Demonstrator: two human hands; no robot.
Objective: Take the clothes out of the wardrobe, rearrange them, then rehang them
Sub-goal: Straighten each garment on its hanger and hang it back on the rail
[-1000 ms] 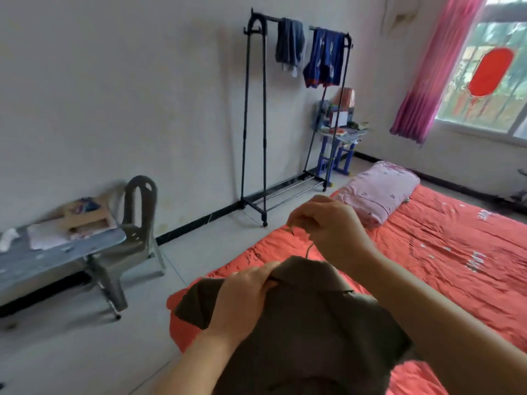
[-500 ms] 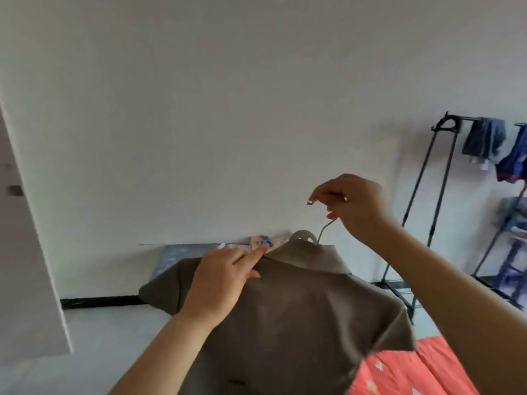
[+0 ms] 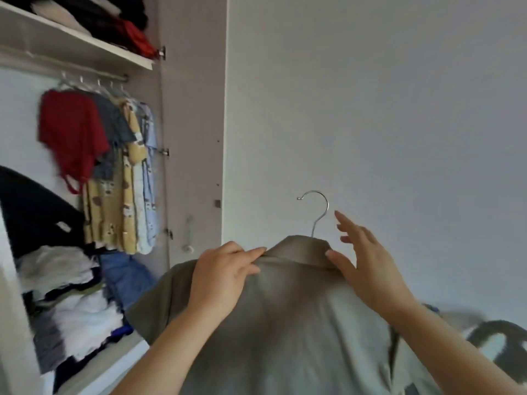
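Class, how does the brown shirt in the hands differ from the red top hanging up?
The brown shirt is dull brown; the red top is bright red. The brown shirt is gripped by the left hand, off the rail; the red top hangs from the rail. Both are on hangers.

The wardrobe's top shelf [image 3: 85, 42] carried folded black and red clothes [image 3: 125, 27]. Under it the rail [image 3: 51, 65] bore a red top [image 3: 71, 129], a grey top [image 3: 114, 121], a yellow patterned piece [image 3: 114, 201] and pale blue shirts [image 3: 149, 178], hung close together. The bottom board [image 3: 119, 354] held loose piles [image 3: 71, 309] of white and dark clothes, with blue denim [image 3: 125, 280] beside them
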